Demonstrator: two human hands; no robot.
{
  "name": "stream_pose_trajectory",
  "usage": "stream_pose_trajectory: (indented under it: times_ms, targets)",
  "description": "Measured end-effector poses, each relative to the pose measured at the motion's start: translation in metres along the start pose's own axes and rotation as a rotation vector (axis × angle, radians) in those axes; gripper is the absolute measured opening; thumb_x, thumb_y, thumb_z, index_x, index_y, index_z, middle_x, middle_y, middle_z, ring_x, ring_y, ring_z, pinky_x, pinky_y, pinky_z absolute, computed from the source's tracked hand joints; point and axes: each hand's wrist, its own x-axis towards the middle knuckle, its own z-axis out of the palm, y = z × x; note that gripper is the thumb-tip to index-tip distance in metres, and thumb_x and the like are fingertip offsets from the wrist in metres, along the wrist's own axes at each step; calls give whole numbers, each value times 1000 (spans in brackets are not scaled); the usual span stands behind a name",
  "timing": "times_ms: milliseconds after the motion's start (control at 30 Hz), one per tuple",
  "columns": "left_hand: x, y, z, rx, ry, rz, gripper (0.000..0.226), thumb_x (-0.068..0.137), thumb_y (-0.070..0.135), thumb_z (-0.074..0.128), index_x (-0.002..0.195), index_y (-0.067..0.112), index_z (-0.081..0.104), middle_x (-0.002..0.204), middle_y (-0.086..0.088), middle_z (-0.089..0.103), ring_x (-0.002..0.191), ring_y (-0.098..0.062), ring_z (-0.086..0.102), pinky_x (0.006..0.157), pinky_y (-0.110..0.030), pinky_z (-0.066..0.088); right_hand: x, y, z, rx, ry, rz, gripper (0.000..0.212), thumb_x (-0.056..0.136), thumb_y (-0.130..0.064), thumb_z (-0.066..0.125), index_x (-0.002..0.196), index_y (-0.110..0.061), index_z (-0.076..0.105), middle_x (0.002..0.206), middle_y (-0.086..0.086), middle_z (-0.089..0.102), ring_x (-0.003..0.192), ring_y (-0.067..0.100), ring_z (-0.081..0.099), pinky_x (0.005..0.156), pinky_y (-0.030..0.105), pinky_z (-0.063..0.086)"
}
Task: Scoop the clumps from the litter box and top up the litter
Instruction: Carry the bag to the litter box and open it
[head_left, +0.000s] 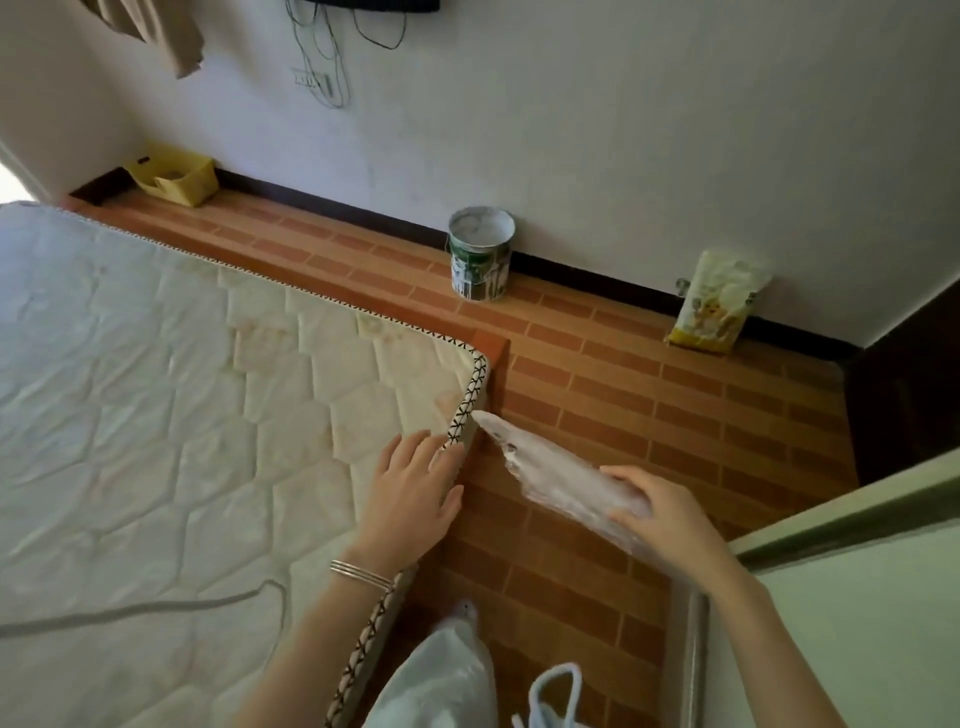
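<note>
While the left hand (415, 488) lies flat, fingers straight and slightly spread, on the near corner of a bare quilted mattress (182, 389), the right hand (660, 514) curls round a crumpled clear plastic bag (561, 473) just to the right of that corner. The bag's loose end points at the mattress edge; whether it touches cannot be told. Thin silver bangles (361, 571) circle the left wrist.

A brick-patterned floor (623, 395) runs round the mattress. Past the mattress's far left end, in the room's corner, sits a small yellow litter box (176, 179) with something grey inside. Beyond the mattress's far right corner, an open tin (480, 254) stands against the white wall. Further right of it, well apart from the mattress, a yellow-and-white bag (719, 306) leans on the same wall; its print is too small to read.
</note>
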Motion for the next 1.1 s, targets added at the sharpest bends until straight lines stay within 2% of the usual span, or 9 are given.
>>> stream_pose_trajectory:
  times_ms: [267,400,500,633,867,1100]
  targets:
    - [136,-49,-10,17,1,104,45,83,40,40,120,20,57,119,-1,60,117,-27,52,101,-48,39,98,-43,-46,20,134,-17,44,88,-23,58,130,-31,47,130,-8,52,115,11,50,96,28,42]
    - [180,-53,1,-8,8,133,43,85,41,41,119,20,58,119,-1,60,117,-26,51,100,-47,39,131,-46,-55,49,135,10,44,89,-23,57,130,-32,47,131,-11,51,117,9,48,96,25,40]
    - [211,-51,14,-23,-8,149,44,84,40,42,119,20,58,120,-1,60,117,-24,50,102,-42,34,156,-37,-64,56,128,15,43,88,-23,58,129,-31,48,130,-11,51,116,8,48,92,21,38]
    - [255,-39,35,-42,-52,135,47,85,41,38,121,20,57,121,-1,59,120,-25,50,102,-45,38,194,-13,-87,42,98,38,40,89,-22,58,127,-31,50,128,-11,52,115,7,49,94,24,41]
    - [361,9,45,-39,-15,112,46,82,42,40,120,23,57,122,3,58,119,-22,49,104,-38,26,282,41,-169,-9,131,18,39,88,-19,58,125,-30,52,125,-11,54,110,5,49,91,20,39]
    - [468,52,48,-15,19,67,48,82,42,40,122,22,57,122,0,59,118,-23,50,104,-37,24,372,72,-261,-48,135,-31,40,88,-19,59,126,-28,51,124,-13,54,107,2,48,91,18,37]
